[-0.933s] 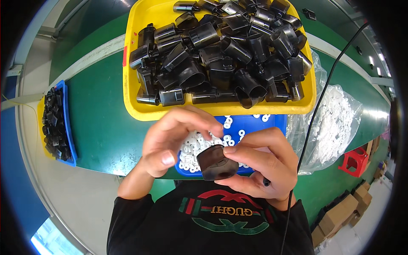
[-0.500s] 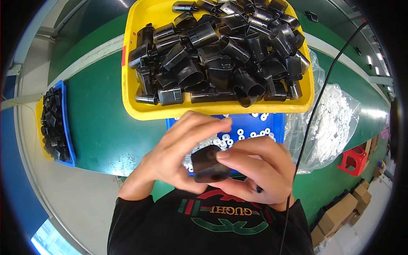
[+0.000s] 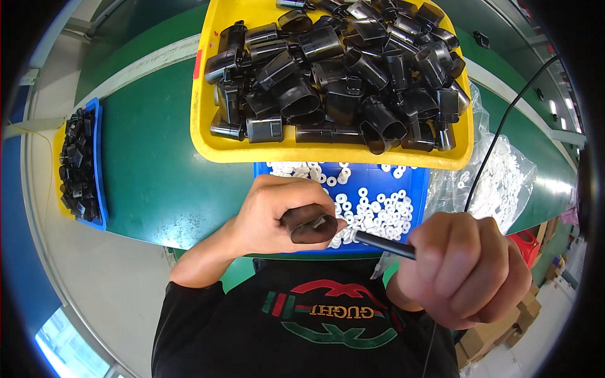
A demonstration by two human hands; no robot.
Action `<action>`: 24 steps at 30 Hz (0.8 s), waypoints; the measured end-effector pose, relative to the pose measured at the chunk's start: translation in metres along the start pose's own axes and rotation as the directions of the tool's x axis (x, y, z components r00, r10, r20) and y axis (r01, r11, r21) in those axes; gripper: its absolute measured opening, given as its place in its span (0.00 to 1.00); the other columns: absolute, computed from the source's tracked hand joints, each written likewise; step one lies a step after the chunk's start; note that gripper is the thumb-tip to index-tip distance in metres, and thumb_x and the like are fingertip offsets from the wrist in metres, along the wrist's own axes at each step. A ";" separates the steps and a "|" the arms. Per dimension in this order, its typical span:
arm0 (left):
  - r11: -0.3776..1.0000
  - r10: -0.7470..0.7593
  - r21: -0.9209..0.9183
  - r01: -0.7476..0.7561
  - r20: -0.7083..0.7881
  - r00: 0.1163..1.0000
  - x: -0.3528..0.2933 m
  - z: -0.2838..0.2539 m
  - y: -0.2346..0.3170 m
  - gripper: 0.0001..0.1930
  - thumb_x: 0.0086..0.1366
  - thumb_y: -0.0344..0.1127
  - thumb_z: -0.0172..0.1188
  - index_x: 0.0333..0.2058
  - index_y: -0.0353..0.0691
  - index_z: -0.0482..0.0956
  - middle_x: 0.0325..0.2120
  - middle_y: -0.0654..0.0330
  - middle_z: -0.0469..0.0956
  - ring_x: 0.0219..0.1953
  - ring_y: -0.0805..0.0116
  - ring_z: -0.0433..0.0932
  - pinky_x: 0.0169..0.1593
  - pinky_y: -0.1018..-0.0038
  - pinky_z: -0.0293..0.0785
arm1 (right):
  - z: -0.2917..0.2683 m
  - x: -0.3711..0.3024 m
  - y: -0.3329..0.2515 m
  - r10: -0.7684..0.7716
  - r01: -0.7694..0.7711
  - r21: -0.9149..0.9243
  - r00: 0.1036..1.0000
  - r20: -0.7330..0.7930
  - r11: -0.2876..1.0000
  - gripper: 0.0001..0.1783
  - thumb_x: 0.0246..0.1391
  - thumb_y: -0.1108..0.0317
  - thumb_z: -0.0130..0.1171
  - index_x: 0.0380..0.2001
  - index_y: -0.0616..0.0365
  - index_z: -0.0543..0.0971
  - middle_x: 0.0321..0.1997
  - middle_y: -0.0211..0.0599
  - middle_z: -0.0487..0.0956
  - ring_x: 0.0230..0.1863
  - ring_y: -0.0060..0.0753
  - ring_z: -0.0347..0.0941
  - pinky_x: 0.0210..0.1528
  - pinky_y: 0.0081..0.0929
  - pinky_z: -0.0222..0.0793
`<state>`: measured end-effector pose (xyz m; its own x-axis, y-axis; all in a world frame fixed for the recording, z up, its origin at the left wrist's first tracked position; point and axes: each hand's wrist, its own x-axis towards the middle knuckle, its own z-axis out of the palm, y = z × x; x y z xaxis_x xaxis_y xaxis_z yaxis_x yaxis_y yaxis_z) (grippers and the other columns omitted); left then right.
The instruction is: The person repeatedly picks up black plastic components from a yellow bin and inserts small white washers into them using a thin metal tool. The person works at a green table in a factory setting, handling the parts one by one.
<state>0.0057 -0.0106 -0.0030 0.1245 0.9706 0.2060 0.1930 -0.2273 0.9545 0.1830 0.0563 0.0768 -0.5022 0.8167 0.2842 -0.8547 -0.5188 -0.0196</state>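
My left hand (image 3: pixel 265 217) is wrapped round a hollow, dark see-through plastic shell (image 3: pixel 309 225), its open end turned up toward me. Closed in a fist to the right of it, my right hand (image 3: pixel 469 268) grips a thin black rod (image 3: pixel 386 244), whose tip points left at the shell but stays apart from it. Beyond both hands, a blue tray (image 3: pixel 423 195) holds many small white rings (image 3: pixel 384 211), some heaped and some loose. The right hand's fingertips are mostly hidden behind its knuckles.
A yellow tray (image 3: pixel 340 153) piled with black plastic shells (image 3: pixel 301 101) overlaps the blue tray's far side. A clear bag of white rings (image 3: pixel 501 179) lies right, with a black cable (image 3: pixel 502 126) crossing over it. At far left stands a blue bin (image 3: pixel 99 167) of black parts.
My right hand has left the shell and moved right, the black rod now showing in its fist. My left hand has closed round the shell and tilted it. The whole view has shifted slightly.
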 end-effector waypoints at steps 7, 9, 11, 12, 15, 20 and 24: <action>0.999 -0.048 -0.018 0.049 0.026 0.998 -0.005 -0.001 -0.002 0.18 0.38 0.25 0.74 0.31 0.37 0.79 0.24 0.58 0.79 0.25 0.59 0.79 0.29 0.71 0.72 | -0.023 0.005 0.013 0.110 0.052 -0.769 0.982 0.157 0.637 0.18 0.47 0.83 0.59 0.14 0.54 0.65 0.14 0.31 0.70 0.14 0.23 0.56 0.14 0.20 0.45; 0.999 -0.022 -0.029 0.023 0.045 0.999 -0.002 -0.001 -0.001 0.19 0.37 0.26 0.74 0.31 0.37 0.79 0.24 0.58 0.79 0.25 0.59 0.79 0.29 0.71 0.72 | -0.029 0.006 0.012 0.175 0.044 -0.787 0.966 0.190 0.615 0.17 0.44 0.85 0.60 0.15 0.55 0.65 0.17 0.33 0.71 0.16 0.25 0.58 0.15 0.22 0.47; 0.998 -0.005 -0.060 0.007 0.040 0.999 -0.004 0.000 -0.003 0.19 0.37 0.26 0.75 0.32 0.37 0.79 0.24 0.57 0.79 0.25 0.58 0.79 0.29 0.71 0.72 | -0.032 0.006 0.013 0.224 0.053 -0.802 0.947 0.229 0.595 0.16 0.41 0.86 0.62 0.16 0.56 0.66 0.18 0.34 0.72 0.17 0.27 0.59 0.15 0.23 0.49; 0.997 0.003 -0.074 0.000 0.037 0.999 -0.005 0.000 -0.004 0.19 0.37 0.27 0.75 0.32 0.37 0.79 0.24 0.57 0.79 0.25 0.58 0.79 0.29 0.71 0.72 | -0.033 0.007 0.014 0.237 0.064 -0.806 0.939 0.247 0.589 0.16 0.40 0.87 0.62 0.17 0.56 0.67 0.19 0.34 0.72 0.17 0.27 0.60 0.16 0.23 0.49; 0.997 0.007 -0.072 -0.004 0.036 0.999 -0.005 -0.001 -0.004 0.19 0.37 0.28 0.75 0.32 0.37 0.80 0.23 0.56 0.78 0.25 0.57 0.79 0.28 0.70 0.72 | -0.037 0.010 0.014 0.264 0.097 -0.808 0.917 0.300 0.582 0.16 0.37 0.88 0.62 0.18 0.57 0.68 0.19 0.34 0.72 0.18 0.28 0.61 0.16 0.24 0.50; 0.995 0.020 -0.095 -0.017 0.023 1.000 -0.005 -0.001 -0.004 0.18 0.39 0.28 0.75 0.31 0.37 0.79 0.23 0.56 0.78 0.24 0.56 0.78 0.27 0.70 0.71 | -0.038 0.011 0.014 0.305 0.059 -0.803 0.906 0.292 0.593 0.16 0.34 0.90 0.61 0.18 0.56 0.69 0.20 0.34 0.71 0.17 0.27 0.59 0.16 0.24 0.49; 0.997 0.022 -0.076 -0.020 0.021 1.000 -0.005 0.000 -0.002 0.17 0.41 0.30 0.75 0.30 0.36 0.79 0.21 0.56 0.76 0.24 0.55 0.77 0.26 0.69 0.70 | -0.037 0.007 0.017 0.259 0.056 -0.804 0.931 0.256 0.592 0.16 0.34 0.90 0.59 0.17 0.56 0.68 0.17 0.33 0.69 0.16 0.26 0.57 0.16 0.25 0.47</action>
<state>0.0043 -0.0148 -0.0063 0.1495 0.9635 0.2222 0.1163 -0.2403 0.9637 0.1604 0.0629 0.0427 -0.6554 0.5613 0.5053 -0.6403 -0.0582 -0.7659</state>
